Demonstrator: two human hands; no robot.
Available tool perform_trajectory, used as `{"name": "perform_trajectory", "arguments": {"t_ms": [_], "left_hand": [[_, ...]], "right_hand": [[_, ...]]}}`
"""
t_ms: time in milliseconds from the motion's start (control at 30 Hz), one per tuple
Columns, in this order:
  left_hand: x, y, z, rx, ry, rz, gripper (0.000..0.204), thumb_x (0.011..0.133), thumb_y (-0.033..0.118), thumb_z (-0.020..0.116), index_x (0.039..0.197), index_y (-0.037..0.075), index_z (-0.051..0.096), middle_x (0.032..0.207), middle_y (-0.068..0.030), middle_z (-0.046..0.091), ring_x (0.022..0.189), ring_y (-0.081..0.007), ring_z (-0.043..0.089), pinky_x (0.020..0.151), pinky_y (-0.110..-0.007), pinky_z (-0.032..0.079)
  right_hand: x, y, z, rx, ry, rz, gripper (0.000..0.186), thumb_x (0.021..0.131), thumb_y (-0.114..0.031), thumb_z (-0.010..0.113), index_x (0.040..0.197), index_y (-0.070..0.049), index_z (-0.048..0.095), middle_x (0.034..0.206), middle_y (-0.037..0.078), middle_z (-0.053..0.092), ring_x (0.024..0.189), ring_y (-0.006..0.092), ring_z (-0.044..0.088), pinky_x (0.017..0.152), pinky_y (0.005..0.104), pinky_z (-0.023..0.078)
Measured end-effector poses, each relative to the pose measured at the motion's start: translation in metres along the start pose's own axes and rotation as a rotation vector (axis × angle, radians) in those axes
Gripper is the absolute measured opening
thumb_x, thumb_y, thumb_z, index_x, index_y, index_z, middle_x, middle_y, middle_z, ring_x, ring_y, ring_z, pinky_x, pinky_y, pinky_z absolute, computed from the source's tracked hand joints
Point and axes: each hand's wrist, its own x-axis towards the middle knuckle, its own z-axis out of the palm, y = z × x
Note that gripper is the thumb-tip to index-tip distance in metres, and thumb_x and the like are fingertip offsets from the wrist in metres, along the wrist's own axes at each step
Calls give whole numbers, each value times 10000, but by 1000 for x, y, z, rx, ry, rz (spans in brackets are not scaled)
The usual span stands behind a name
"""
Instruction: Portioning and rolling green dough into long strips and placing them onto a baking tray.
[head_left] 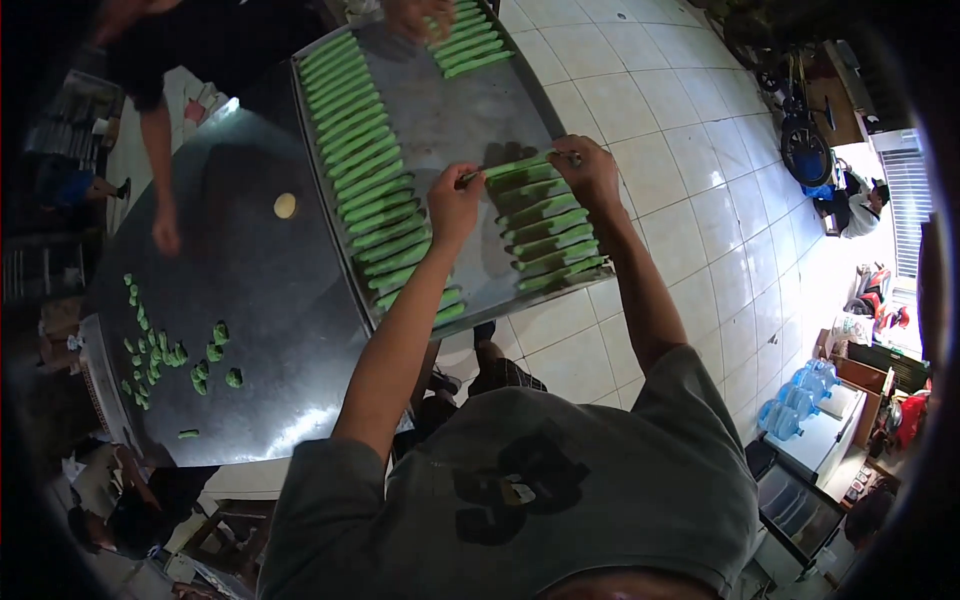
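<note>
My left hand (455, 205) and my right hand (590, 178) are closed on opposite ends of a long green dough stick (515, 168), held stretched over the right side of a metal tray (445, 130). Just below it in the picture lies a row of similar sticks (550, 235) with dark shadows across it. A long row of green sticks (350, 150) runs down the tray's left side, and a shorter group (475, 55) sits at the top right.
A co-worker's hand (420, 15) is over the tray's top; another arm (160, 180) hangs by the dark table (260, 280), which holds several green lumps (175, 355) and a pale disc (285, 206). Right are tiled floor (690, 200), a bicycle (805, 150), a seated person (855, 210) and jugs (800, 400).
</note>
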Motion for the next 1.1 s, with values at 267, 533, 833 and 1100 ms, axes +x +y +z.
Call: {"name": "perform_trajectory", "arguments": {"t_ms": [267,533,833,1100], "left_hand": [[26,-10,35,75,-18,-129,226,877,160,751,1009,16,638,892,-75,712,779,-172,673,720,-339,523],[26,-36,45,295,61,64,185,842,189,766,943,51,696,824,-86,671,749,-227,635,723,-373,501],[5,-17,25,260,137,20,221,884,199,730,1020,30,686,818,-107,672,724,-232,640,680,-356,508],[-133,-19,-197,240,369,-89,140,932,160,680,947,21,688,713,-82,661,618,-150,614,577,-286,478]], "right_hand": [[35,45,-1,-328,-18,-42,214,829,-296,706,973,-141,738,960,25,735,984,254,650,1015,453,353],[40,65,10,-646,-60,-332,138,840,-257,659,908,-149,712,1081,33,675,1162,240,564,1076,587,254],[15,65,14,-477,46,-71,254,877,-208,649,1109,-142,726,1311,146,558,1244,333,461,1053,502,364],[-121,11,46,-251,414,-100,207,870,-103,723,1074,-70,713,1146,159,628,1097,324,567,941,444,466]]}}
